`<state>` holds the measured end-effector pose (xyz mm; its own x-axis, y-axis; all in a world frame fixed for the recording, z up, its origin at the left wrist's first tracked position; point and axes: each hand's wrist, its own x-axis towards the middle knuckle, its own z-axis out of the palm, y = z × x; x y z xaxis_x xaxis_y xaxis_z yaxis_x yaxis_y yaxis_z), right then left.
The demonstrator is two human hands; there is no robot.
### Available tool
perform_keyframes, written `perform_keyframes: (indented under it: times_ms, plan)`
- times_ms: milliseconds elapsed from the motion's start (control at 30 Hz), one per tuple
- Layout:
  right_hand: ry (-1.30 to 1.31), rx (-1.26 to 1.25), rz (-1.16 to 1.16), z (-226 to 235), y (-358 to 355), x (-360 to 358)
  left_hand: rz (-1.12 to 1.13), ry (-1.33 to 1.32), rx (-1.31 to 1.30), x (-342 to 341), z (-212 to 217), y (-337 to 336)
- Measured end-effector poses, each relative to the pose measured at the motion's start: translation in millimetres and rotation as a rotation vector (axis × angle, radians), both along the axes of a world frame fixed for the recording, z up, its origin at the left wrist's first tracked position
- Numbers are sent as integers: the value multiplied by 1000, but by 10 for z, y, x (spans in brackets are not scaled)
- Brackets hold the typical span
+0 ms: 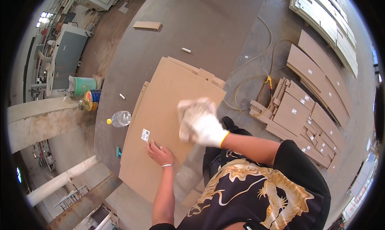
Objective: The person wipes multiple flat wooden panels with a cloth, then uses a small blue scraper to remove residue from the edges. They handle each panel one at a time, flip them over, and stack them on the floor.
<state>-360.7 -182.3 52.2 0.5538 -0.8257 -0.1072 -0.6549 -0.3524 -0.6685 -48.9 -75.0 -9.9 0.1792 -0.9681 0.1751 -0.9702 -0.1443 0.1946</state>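
A large brown board lies atop a small stack of similar boards on the dark table. My bare left hand rests on its near left part, fingers stretched out, the tips by a small white label. Over the right part of the board is my right hand, in a white knitted glove with a yellow cuff. Motion smears its fingers and a pale, stained mass at them; whether that is a cloth or the soiled glove itself, I cannot make out.
Left of the boards lie a clear plastic bottle, a white stick and a teal tool. Beyond them are a white marker-like stick and a narrow offcut. On the right floor stand stacked panels and a yellow air gun with its hose.
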Motion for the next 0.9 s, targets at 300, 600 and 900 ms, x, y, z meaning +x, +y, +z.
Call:
perform_keyframes:
  times_ms: [300,600,900]
  plan:
    - [25,21,-237,407,163,-44,-19,-29,15,11,-33,11]
    - [286,-235,-459,-318,203,-218,-7,-42,5,12,-73,23]
    - [339,-529,-290,-599,-1540,258,30,-24,97,-41,-28,30]
